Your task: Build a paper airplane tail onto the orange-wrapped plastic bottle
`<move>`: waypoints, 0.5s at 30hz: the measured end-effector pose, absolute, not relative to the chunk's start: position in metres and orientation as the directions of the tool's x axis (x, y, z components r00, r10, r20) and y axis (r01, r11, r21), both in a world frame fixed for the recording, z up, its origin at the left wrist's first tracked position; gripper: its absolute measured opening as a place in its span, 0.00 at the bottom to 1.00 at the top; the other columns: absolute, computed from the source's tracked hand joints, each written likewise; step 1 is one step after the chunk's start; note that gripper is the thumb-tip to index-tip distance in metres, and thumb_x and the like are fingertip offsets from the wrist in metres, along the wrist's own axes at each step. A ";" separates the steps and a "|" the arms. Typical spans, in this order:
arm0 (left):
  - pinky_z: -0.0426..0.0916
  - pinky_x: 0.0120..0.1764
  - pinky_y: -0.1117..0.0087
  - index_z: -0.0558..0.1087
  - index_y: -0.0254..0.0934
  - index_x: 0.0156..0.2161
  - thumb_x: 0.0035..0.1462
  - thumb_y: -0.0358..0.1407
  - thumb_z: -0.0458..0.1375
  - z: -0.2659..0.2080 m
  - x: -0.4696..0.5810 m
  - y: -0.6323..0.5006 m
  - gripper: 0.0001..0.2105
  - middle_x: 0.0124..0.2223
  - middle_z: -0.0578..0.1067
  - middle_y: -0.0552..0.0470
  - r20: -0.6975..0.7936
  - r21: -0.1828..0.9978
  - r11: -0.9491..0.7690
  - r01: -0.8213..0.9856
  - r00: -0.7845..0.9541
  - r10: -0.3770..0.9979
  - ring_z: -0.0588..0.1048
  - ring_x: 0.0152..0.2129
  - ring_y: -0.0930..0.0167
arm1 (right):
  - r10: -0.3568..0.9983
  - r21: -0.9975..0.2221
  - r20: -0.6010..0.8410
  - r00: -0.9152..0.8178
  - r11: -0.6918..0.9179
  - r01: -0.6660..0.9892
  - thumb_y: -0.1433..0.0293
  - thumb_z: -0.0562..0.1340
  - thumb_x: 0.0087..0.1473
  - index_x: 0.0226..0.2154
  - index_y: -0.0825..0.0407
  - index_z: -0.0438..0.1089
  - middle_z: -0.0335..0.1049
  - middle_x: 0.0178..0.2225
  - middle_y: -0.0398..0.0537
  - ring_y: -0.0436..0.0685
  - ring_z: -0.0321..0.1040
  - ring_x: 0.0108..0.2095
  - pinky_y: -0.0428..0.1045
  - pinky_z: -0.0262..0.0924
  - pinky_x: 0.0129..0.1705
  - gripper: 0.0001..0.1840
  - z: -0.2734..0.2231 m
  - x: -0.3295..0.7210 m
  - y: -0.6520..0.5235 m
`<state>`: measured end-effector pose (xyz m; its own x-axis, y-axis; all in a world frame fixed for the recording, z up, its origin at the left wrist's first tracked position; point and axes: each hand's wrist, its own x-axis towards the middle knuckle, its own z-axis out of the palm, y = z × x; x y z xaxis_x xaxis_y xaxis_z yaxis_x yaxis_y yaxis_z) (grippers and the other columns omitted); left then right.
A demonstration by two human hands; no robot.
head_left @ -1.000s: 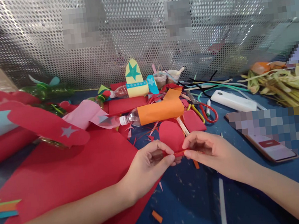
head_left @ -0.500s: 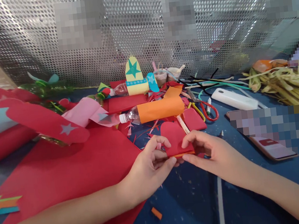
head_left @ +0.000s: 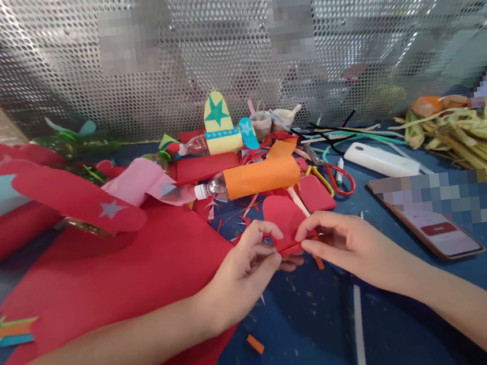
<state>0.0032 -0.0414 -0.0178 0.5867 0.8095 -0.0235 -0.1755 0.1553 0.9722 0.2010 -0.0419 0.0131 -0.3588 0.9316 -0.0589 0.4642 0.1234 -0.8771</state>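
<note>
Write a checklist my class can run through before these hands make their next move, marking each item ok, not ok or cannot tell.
1. Left hand and right hand both gripping the red paper piece: ok, at its near edge.
2. Held edge straight throughout: cannot tell, the hands cover part of it.
3. White cap on the orange-wrapped bottle: ok.
4. Red-handled scissors apart from the hands: ok, they lie farther back.
5. Tidied up: not ok, an orange scrap lies on the blue table.
</note>
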 end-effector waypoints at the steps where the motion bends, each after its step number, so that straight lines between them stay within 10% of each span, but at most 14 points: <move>1: 0.69 0.48 0.64 0.60 0.40 0.40 0.61 0.33 0.51 -0.017 0.003 -0.041 0.04 0.40 0.74 0.52 -0.025 0.967 0.169 -0.191 0.589 0.808 0.76 0.43 0.67 | 0.932 -0.874 -0.059 -0.357 0.125 0.470 0.68 0.58 0.54 0.33 0.50 0.68 0.71 0.33 0.44 0.49 0.67 0.29 0.44 0.64 0.29 0.04 0.013 0.201 -0.042; 15: 0.69 0.33 0.76 0.60 0.41 0.40 0.59 0.34 0.54 -0.022 0.004 -0.044 0.06 0.24 0.75 0.59 -0.037 0.995 -0.014 0.102 0.482 0.875 0.79 0.29 0.72 | 0.934 -0.840 0.015 -0.356 0.205 0.502 0.69 0.61 0.53 0.31 0.49 0.67 0.70 0.33 0.43 0.51 0.69 0.33 0.46 0.64 0.36 0.02 0.012 0.197 -0.051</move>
